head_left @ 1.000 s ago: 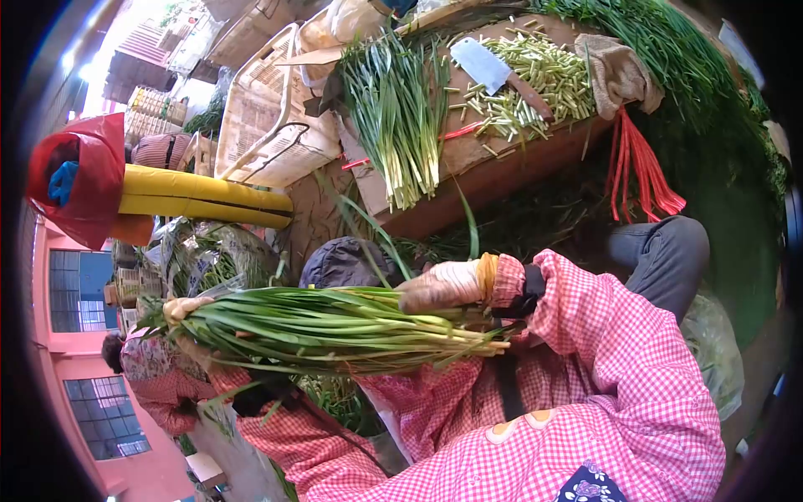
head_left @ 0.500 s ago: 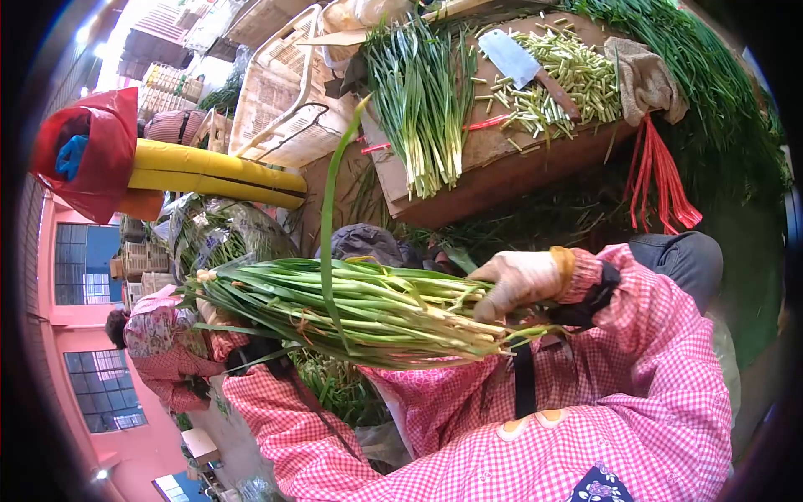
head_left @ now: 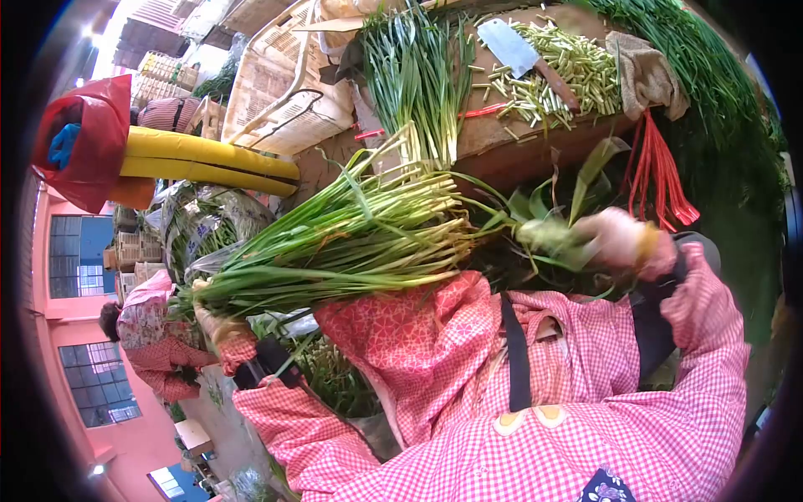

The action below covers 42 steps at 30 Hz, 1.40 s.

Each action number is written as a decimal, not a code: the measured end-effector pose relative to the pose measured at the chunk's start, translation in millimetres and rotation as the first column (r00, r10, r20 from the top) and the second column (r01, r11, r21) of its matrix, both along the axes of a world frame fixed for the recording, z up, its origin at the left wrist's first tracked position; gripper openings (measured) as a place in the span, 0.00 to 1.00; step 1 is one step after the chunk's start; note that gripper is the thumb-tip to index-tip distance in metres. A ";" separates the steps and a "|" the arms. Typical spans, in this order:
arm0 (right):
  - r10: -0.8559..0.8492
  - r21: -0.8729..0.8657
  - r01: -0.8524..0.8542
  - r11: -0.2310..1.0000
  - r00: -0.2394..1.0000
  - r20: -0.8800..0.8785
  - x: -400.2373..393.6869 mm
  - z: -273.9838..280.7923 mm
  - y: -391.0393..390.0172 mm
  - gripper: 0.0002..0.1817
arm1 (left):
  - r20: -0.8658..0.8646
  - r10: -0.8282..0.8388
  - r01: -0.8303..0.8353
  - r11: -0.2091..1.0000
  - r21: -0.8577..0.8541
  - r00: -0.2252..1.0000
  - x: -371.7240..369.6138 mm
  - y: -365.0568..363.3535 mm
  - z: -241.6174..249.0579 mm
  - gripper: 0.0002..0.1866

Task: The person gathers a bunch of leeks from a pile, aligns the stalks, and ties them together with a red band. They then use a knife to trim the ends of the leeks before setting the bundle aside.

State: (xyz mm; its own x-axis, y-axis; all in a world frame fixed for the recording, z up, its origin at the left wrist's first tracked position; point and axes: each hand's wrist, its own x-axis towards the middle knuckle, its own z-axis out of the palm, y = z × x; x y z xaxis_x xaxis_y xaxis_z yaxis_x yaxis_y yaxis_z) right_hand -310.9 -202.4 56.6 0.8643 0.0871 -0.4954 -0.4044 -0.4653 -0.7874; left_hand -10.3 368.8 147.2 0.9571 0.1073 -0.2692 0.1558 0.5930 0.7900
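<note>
A thick bunch of garlic shoots (head_left: 351, 238) lies across in front of me, pale stem ends to the right. My left hand (head_left: 219, 322), in a work glove, is closed around its leafy end at the left. Over on the right, my right hand (head_left: 619, 238) is smeared by motion, with a tuft of loose leaves (head_left: 556, 238) at its fingers. These leaves trail away from the bunch, and some thin strands still reach toward its stem ends. A second bunch of garlic shoots (head_left: 418, 84) rests on the board beyond.
A cleaver (head_left: 508, 48) lies on the wooden board (head_left: 493, 151) among cut stem pieces (head_left: 594, 79). Beside them are a brown cloth (head_left: 648, 75), hanging red ties (head_left: 657, 180) and heaped greens (head_left: 711, 84). A plastic crate (head_left: 293, 117) and a yellow post (head_left: 209, 159) stand left; another person (head_left: 159, 335) is farther off.
My right hand has moved right, away from the stem ends, taking loose leaves with it. The bunch has shifted up and its stems are fanned wider; my left hand still holds it.
</note>
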 end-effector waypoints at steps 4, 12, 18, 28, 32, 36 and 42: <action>0.574 -0.480 -0.732 0.484 0.679 -0.457 36.2 -18.1 31.4 0.30 | 0.008 0.105 -0.104 0.975 0.196 0.994 -41.2 -34.8 17.7 0.11; 0.195 -0.363 0.128 0.923 0.658 0.728 98.3 39.0 133.4 0.33 | 0.142 -0.035 0.034 0.999 0.011 0.989 -83.8 -29.0 23.9 0.07; -0.049 -0.107 0.210 0.972 0.625 0.779 136.3 20.7 225.3 0.29 | 0.049 0.118 -0.112 0.987 -0.119 0.992 -116.4 -62.5 40.1 0.05; -0.512 0.952 0.292 -0.089 0.807 -0.296 123.8 -10.7 113.8 0.08 | 0.054 -0.203 0.210 0.953 -0.218 0.978 -99.4 30.8 -35.6 0.13; -0.544 0.874 0.440 0.207 0.794 -0.272 90.0 -12.5 74.6 0.11 | 0.095 -0.333 0.346 0.908 -0.236 0.938 -96.1 35.8 -58.1 0.13; -0.635 0.622 0.657 0.426 0.707 -0.312 59.9 -67.3 20.1 0.10 | 0.105 -0.311 0.328 0.889 -0.320 0.945 -93.7 37.4 -66.7 0.12; 0.071 -0.627 -0.148 0.765 0.987 -0.146 57.6 -61.6 3.4 0.32 | 0.084 -0.259 0.267 0.833 -0.485 0.962 -92.9 52.9 -61.1 0.11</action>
